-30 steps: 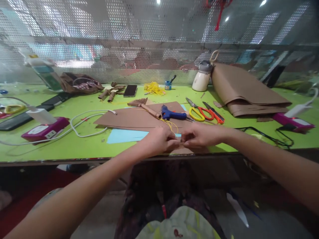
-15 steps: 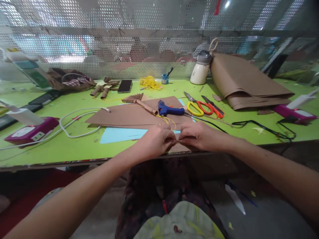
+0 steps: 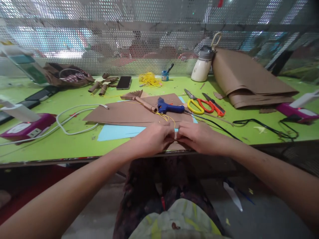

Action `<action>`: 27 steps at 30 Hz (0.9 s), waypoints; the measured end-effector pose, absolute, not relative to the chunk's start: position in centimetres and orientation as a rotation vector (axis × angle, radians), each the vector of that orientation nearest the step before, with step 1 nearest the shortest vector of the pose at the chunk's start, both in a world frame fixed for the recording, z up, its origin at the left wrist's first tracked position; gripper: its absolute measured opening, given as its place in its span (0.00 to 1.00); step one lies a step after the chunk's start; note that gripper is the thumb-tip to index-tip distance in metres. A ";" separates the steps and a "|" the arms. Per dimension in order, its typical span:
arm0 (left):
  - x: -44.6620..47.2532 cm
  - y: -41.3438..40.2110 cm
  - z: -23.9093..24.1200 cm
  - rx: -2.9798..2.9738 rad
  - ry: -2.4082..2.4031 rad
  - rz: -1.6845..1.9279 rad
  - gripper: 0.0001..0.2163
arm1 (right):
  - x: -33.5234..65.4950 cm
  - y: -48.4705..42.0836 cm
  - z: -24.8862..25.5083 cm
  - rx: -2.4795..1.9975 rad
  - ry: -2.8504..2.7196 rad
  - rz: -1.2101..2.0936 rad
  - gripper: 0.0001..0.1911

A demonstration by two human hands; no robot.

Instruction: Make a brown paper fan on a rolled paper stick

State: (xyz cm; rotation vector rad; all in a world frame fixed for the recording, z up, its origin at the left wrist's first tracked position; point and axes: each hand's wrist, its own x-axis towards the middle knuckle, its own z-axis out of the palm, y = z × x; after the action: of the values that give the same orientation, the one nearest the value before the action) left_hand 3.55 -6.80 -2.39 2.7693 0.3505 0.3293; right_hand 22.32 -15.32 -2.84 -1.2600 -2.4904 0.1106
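Perforated metal mesh (image 3: 109,43) backs a smooth lime-green table (image 3: 62,146). At its front edge, left hand (image 3: 157,137) and right hand (image 3: 194,136) nearly meet, each grip pinched on brown paper (image 3: 176,146) they partly hide. Just beyond lie thin yellow strings (image 3: 163,116), a blue glue gun (image 3: 173,108) and flat brown sheets (image 3: 114,114).

Two bare hands: one left hand (image 3: 154,139), one right hand (image 3: 199,136). Brown paper (image 3: 177,146) between and under both, piece count unclear. One blue glue gun (image 3: 172,108). One pair of yellow-and-orange-handled scissors (image 3: 196,99). One black-and-orange tool (image 3: 216,107), kind unclear. One phone (image 3: 124,83). One blue jar (image 3: 164,76). One white bottle (image 3: 200,69), one green-filled bottle (image 3: 29,68). Two purple power blocks (image 3: 30,126) (image 3: 296,112), two white plugs (image 3: 21,113) (image 3: 307,99). One pleated fan piece (image 3: 132,95). One yellow string heap (image 3: 149,80), strands too tangled to count. One folded brown stack (image 3: 254,76), layer count unclear.
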 end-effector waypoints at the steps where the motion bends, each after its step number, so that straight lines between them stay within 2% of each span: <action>1: 3.6 -6.8 -2.2 2.775 0.354 0.305 0.07 | 22.4 -15.4 -3.1 -1.264 -2.494 0.066 0.04; 6: 3.7 -7.0 -1.4 2.800 0.376 0.234 0.07 | 23.1 -16.1 -4.0 -1.321 -2.532 -0.038 0.06; 15: 2.3 -6.4 -2.3 2.863 0.325 0.218 0.08 | 23.6 -15.7 -2.8 -1.337 -2.545 0.174 0.06; 27: 1.4 -6.9 -1.0 2.760 0.332 0.163 0.07 | 25.2 -15.5 -2.3 -1.314 -2.612 0.313 0.06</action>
State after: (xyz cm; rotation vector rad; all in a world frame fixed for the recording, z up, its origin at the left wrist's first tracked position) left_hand 1.44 -6.86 -1.03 2.7600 0.3320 0.1634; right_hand 25.24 -15.48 -2.27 -1.3137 -2.6120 0.3134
